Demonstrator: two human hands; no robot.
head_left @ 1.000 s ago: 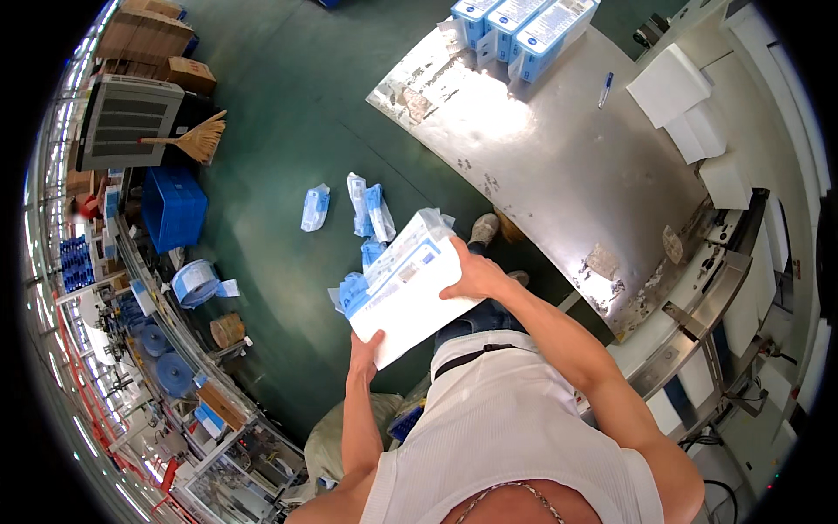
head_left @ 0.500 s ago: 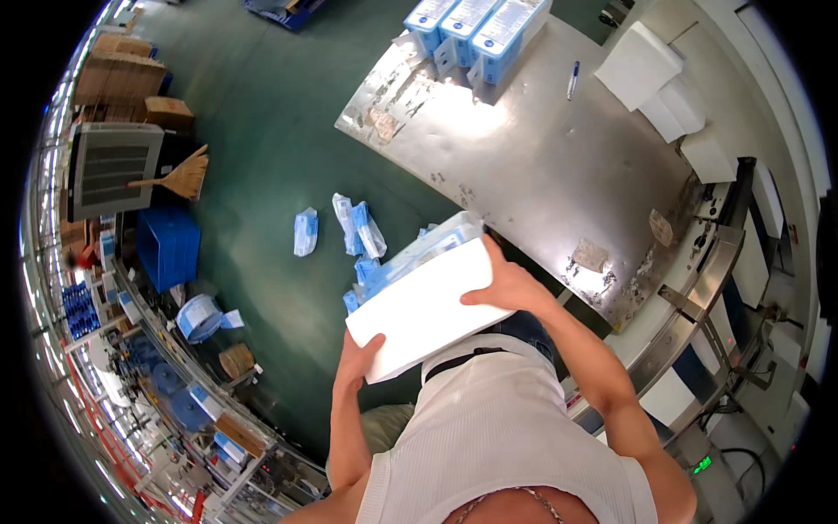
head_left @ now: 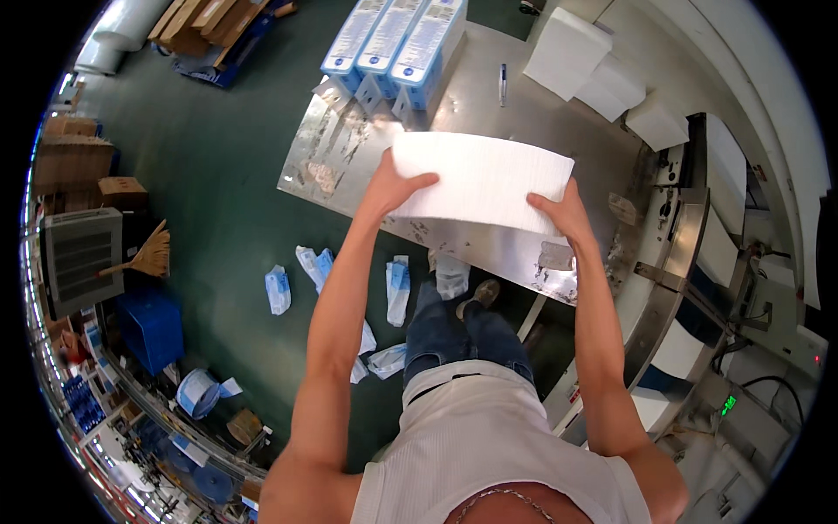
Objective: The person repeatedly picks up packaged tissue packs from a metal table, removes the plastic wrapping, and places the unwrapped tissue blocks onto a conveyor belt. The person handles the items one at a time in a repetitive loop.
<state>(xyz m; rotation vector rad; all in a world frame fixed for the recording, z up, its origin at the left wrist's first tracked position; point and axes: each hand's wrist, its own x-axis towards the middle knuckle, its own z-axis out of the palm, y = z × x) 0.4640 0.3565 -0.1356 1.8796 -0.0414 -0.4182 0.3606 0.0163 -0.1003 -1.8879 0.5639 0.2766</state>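
Note:
A thick stack of white sheets (head_left: 482, 181), slightly curved and with a ribbed surface, is held level between my two hands over the near part of the metal table (head_left: 340, 166). My left hand (head_left: 397, 185) grips its left end, the thumb lying on the top. At the right end my right hand (head_left: 559, 208) does the same, fingers mostly hidden behind and under the stack. Farther off on the table stand three blue-and-white packs (head_left: 384, 44) side by side, with clear film flaps at their near ends.
Crumpled blue-and-white plastic wrappers (head_left: 397, 290) lie on the green floor left of my legs. A pen (head_left: 502, 85) lies on the table. White stacks (head_left: 567, 54) sit along the machine at the right, beside a conveyor (head_left: 663, 279). A blue bin (head_left: 150, 327) and a broom (head_left: 148, 253) stand left.
The white stack has moved up and away from my body, over the table, and turned level. The clear-and-blue plastic wrapper beside it is off it. My view has shifted.

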